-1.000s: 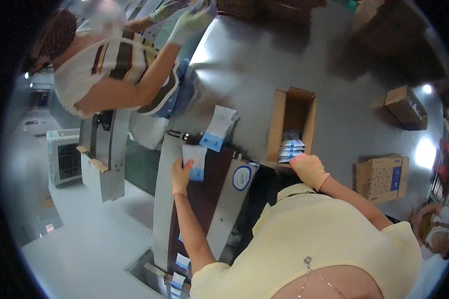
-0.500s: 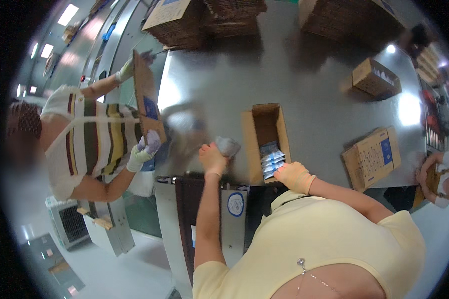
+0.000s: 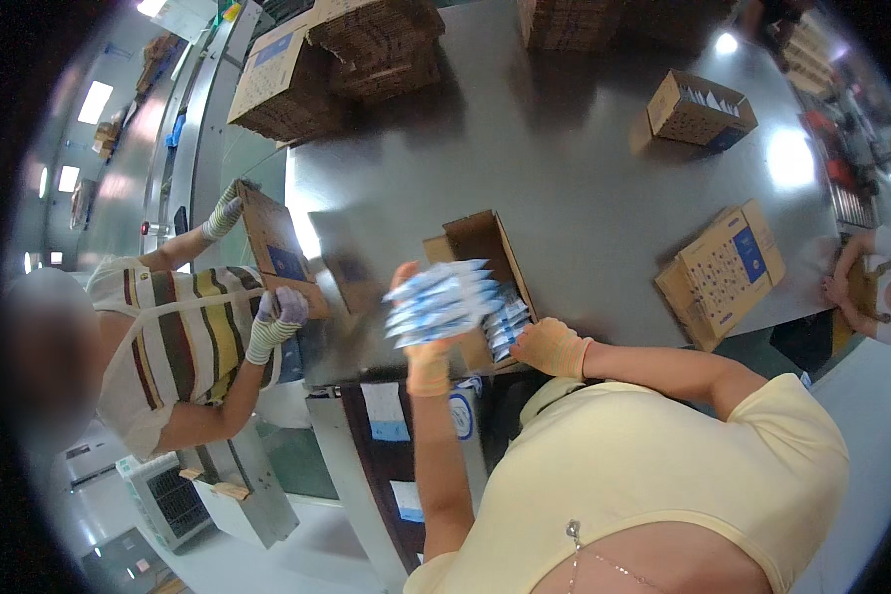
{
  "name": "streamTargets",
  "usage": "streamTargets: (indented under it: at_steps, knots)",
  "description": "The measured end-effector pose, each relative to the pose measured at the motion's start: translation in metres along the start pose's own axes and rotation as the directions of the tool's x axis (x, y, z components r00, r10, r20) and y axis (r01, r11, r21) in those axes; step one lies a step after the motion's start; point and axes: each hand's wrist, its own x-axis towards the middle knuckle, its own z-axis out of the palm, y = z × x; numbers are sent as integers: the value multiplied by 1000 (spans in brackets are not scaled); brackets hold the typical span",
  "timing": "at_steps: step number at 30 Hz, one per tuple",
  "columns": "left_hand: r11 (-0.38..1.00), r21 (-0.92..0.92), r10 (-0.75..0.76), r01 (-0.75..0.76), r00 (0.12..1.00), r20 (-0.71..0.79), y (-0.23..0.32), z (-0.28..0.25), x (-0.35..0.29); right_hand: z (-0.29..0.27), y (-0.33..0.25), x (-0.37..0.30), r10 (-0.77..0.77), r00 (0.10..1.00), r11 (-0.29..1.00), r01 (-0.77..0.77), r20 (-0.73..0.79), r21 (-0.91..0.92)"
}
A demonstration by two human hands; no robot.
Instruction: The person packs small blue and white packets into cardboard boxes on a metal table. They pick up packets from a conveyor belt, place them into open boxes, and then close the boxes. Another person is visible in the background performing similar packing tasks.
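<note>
While the right hand (image 3: pixel 554 347) stays at the cardboard carton (image 3: pixel 479 234) — finger grip unclear — the left hand (image 3: pixel 429 360), mid-frame, now clamps stacked blue-and-white pouches (image 3: pixel 444 300), bringing a batch alongside

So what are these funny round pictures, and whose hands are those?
No robot here! A person is working, wearing a camera on their head. It looks down, and its wide lens bends straight edges. The left hand holds a stack of blue-and-white packets. The right hand is at the near end of an open cardboard box, with more packets inside. On the shiny metal table sit a flattish carton and another open box. Packets also lie on a dark belt. At left, a co-worker holds cardboard.
</note>
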Motion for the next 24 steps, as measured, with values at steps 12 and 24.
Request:
streamTargets:
  at_steps: [12, 24]
  knots:
    - [-904, -190, 294, 384, 878, 377, -6, -67, 18, -3, -7, 0, 41, 999, 997, -43, -25, -65]
    - [-922, -148, 248, 357, 841, 481, 4, -121, 4, 13, -7, 13, 9, 986, 993, -29, -169, -114]
